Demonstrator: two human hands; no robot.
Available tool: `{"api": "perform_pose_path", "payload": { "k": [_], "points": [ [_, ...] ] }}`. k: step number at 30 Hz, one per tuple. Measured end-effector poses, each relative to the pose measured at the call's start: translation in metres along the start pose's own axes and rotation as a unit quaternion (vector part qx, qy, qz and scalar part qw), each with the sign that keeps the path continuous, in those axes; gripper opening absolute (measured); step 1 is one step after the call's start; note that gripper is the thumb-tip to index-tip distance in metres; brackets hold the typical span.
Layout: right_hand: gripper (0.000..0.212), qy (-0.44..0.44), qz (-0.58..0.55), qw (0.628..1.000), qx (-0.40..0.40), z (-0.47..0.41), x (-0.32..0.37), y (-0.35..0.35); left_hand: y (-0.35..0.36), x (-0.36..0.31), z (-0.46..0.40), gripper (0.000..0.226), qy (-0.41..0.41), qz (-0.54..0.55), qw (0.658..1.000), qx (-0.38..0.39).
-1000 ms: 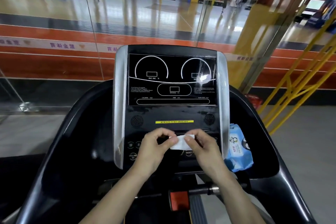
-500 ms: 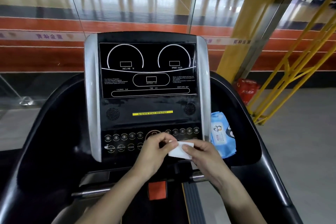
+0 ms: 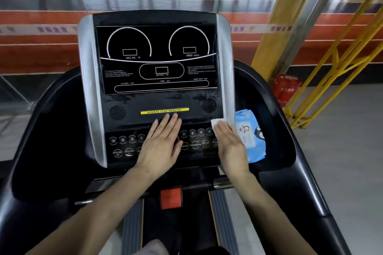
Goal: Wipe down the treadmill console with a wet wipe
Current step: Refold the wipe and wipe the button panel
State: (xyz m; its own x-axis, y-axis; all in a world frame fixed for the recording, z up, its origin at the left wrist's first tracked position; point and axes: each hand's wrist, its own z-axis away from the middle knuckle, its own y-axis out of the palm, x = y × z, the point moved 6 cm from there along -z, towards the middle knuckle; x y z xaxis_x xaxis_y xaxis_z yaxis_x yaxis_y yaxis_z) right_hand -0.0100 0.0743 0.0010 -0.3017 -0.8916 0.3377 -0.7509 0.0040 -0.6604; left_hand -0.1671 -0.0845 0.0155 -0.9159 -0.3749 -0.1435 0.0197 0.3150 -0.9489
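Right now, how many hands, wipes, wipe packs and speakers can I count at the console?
Hands, left hand and right hand: 2
Wipe: 1
Wipe pack: 1
Speakers: 2
Total: 6

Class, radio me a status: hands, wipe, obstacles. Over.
Left hand flat on console buttons, empty. Right hand presses wet wipe on console's right edge. Wipe pack alongside, not obstructing.

A treadmill console [image 3: 155,58] fills the upper centre of the frame. On its button panel the left hand [image 3: 160,145] lies flat at centre. The right hand [image 3: 229,145] presses a wet wipe [image 3: 216,121] at the panel's right edge, a wipes pack [image 3: 249,136] just right of it.
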Motion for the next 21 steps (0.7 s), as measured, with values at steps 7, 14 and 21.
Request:
{"api": "perform_pose_path", "payload": {
  "k": [7,14,21],
  "points": [
    [0.062,0.009,0.104,0.989,0.103,0.038,0.002,0.027,0.007,0.002,0.001,0.068,0.004,-0.022,1.000,0.017],
    [0.063,0.076,0.098,0.988,0.096,0.048,0.004,0.031,0.011,0.004,0.002,0.072,0.018,-0.042,0.999,0.023],
    [0.067,0.098,0.090,0.983,0.125,0.040,0.013,0.045,0.010,0.006,0.002,0.069,0.026,-0.024,0.999,0.021]
  ]
}}
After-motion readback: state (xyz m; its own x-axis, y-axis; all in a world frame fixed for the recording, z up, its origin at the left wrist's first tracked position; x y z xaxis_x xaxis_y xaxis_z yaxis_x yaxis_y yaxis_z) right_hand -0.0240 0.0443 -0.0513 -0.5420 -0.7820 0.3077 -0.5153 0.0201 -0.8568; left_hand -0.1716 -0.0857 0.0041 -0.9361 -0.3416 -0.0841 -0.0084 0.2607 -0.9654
